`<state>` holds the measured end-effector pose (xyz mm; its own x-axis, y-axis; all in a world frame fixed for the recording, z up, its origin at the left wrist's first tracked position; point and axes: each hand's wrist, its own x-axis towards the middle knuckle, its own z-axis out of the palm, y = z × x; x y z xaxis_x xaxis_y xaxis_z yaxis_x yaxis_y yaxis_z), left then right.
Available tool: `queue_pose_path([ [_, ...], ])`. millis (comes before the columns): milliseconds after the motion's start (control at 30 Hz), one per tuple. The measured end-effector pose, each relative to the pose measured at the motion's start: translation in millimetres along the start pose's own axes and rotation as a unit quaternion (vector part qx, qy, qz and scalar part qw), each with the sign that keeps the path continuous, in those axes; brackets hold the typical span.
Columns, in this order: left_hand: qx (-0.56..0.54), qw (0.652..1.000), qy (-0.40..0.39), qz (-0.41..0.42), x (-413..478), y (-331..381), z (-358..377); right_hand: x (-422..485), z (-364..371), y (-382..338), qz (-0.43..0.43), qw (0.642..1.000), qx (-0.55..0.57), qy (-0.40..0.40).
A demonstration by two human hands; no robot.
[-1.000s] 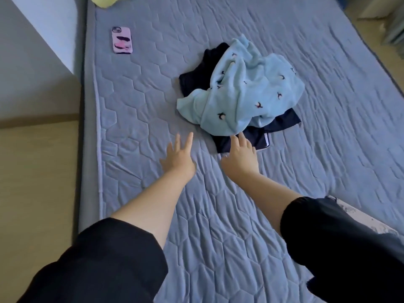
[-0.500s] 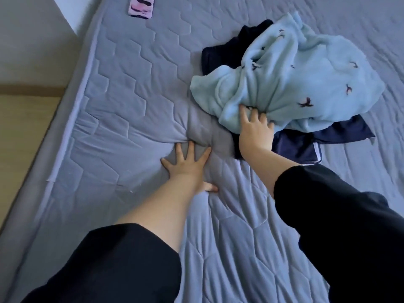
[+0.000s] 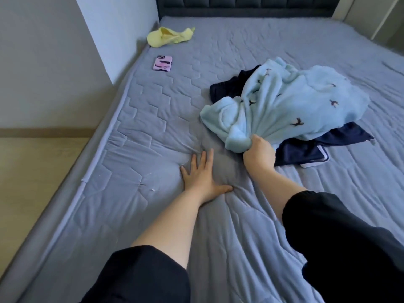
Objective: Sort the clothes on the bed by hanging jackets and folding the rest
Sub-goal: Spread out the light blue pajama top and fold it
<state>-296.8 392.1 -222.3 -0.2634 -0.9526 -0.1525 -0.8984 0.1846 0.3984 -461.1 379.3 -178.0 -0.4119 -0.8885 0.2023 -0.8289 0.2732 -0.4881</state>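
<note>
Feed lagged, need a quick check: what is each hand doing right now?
Left hand: open, pressed flat on the bed.
Right hand: grips the light blue fleece garment.

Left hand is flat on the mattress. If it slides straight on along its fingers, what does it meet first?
Probably the left hand meets the light blue fleece, at its near left fold, after bare mattress. The line runs close to that fold's edge, so it might only graze it.

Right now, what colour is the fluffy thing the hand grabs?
Fluffy fleece garment: light blue with small dark bird shapes, head view.
</note>
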Motion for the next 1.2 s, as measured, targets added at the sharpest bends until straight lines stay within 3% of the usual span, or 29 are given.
queue_pose_path([
  [67, -0.212, 0.976, 0.036, -0.014, -13.8, -14.2, -4.5, -33.9, -4.9, 0.2, 0.022, 0.999, 0.040, -0.001],
  [133, -0.452, 0.891, 0.017, -0.029, -24.3, -28.4, -11.8, -69.6, -6.5, 4.8, 0.040, 0.996, 0.075, 0.001],
  [200, -0.603, 0.797, 0.025, -0.029, -36.0, -35.4, -15.7, -105.6, -8.9, 6.0, 0.041, 0.996, 0.081, -0.015],
  [300, -0.685, 0.726, 0.051, -0.038, -61.8, -36.4, -12.7, -155.7, -18.0, -1.4, 0.056, 0.995, 0.070, -0.052],
  [400, -0.678, 0.734, 0.042, -0.017, -92.4, -37.0, -14.5, -181.1, -40.3, -17.8, 0.030, 0.991, 0.048, -0.119],
  [533, -0.727, 0.686, 0.031, -0.034, -129.7, -37.5, -33.8, -197.9, -79.3, -40.7, -0.046, 0.959, 0.098, -0.261],
  [600, -0.694, 0.715, 0.023, -0.084, -148.7, -37.3, -40.7, -210.3, -96.3, -48.5, -0.105, 0.923, 0.031, -0.368],
  [667, -0.628, 0.768, 0.020, -0.121, -170.5, -37.6, -49.2, -217.6, -113.2, -54.1, -0.157, 0.863, -0.057, -0.478],
  [733, -0.532, 0.840, -0.019, -0.107, -190.6, -39.0, -62.5, -217.4, -132.7, -54.9, -0.161, 0.816, -0.092, -0.547],
  [767, -0.490, 0.865, -0.063, -0.086, -199.4, -41.3, -69.5, -215.8, -141.2, -54.4, -0.151, 0.810, -0.083, -0.561],
  [833, -0.441, 0.882, -0.163, -0.034, -213.9, -45.0, -80.8, -210.7, -148.1, -51.0, -0.115, 0.847, 0.000, -0.520],
  [900, -0.408, 0.890, -0.205, 0.003, -221.2, -40.7, -88.9, -205.6, -139.6, -49.6, -0.084, 0.930, 0.075, -0.349],
  [967, -0.353, 0.911, -0.208, 0.045, -222.2, -31.5, -90.1, -205.5, -119.1, -50.0, -0.044, 0.982, 0.034, -0.180],
  [1000, -0.316, 0.923, -0.211, 0.063, -220.5, -27.2, -87.8, -208.5, -108.2, -49.3, -0.017, 0.989, -0.009, -0.145],
  [1100, -0.256, 0.947, -0.192, 0.034, -206.9, -25.7, -74.0, -219.6, -76.6, -39.4, 0.026, 0.984, -0.087, -0.154],
  [1200, -0.276, 0.956, -0.088, -0.057, -190.0, -41.6, -69.8, -216.8, -65.1, -22.5, 0.018, 0.988, -0.090, -0.126],
])
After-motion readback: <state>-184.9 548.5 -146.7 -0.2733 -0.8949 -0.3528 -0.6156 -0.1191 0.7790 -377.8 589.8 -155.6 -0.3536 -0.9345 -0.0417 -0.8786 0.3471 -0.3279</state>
